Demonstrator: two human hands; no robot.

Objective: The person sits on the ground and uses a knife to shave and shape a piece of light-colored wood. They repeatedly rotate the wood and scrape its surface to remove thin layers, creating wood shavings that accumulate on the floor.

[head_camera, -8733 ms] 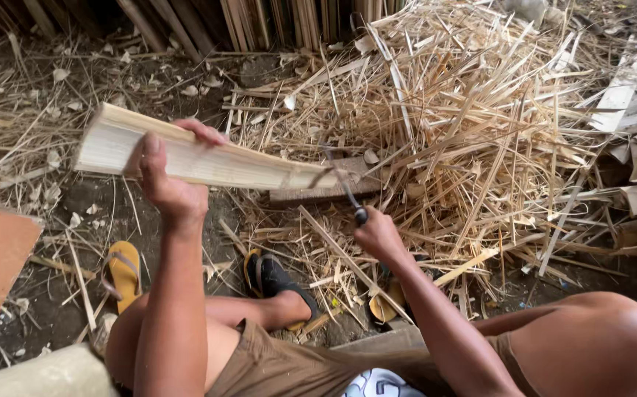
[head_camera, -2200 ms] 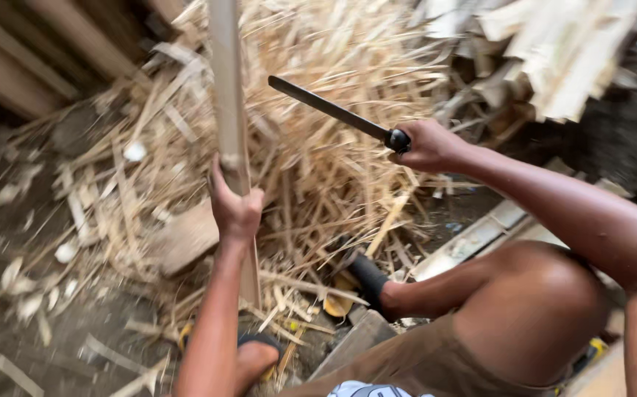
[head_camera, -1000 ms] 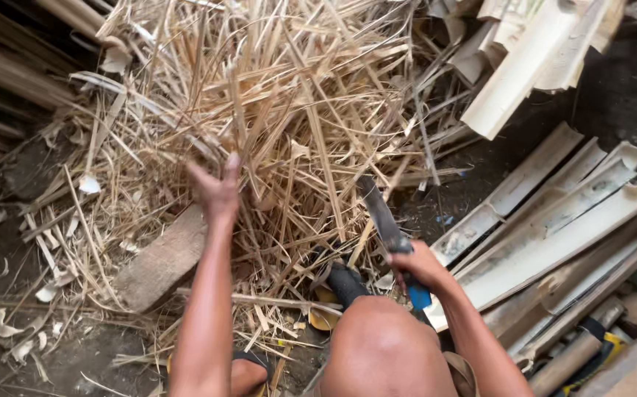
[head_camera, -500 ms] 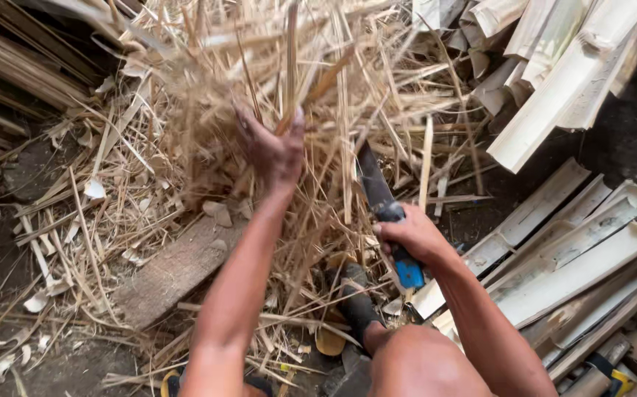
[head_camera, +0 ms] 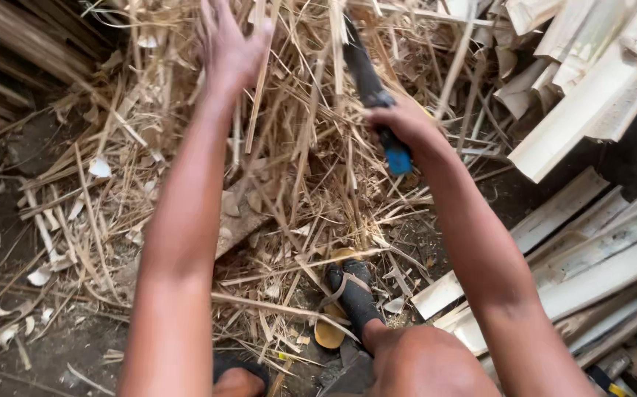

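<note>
- One left hand (head_camera: pixel 228 45), fingers spread apart, over the one pile of bamboo strips (head_camera: pixel 296 147).
- One right hand (head_camera: pixel 401 121) clamped on one blue-handled knife (head_camera: pixel 370 88).
- One sandalled foot (head_camera: pixel 351 294).

Knife (head_camera: pixel 366 70) tip blurred; left hand (head_camera: pixel 230 44) fingertips cut off by top edge

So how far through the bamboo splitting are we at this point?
Plenty looks done: a deep heap of thin strips covers the ground. In hand: the right hand grips a blue-handled machete, while the open left hand reaches into the strips, holding nothing. Left: wide split slats lie stacked at the right, seemingly uncut.
</note>
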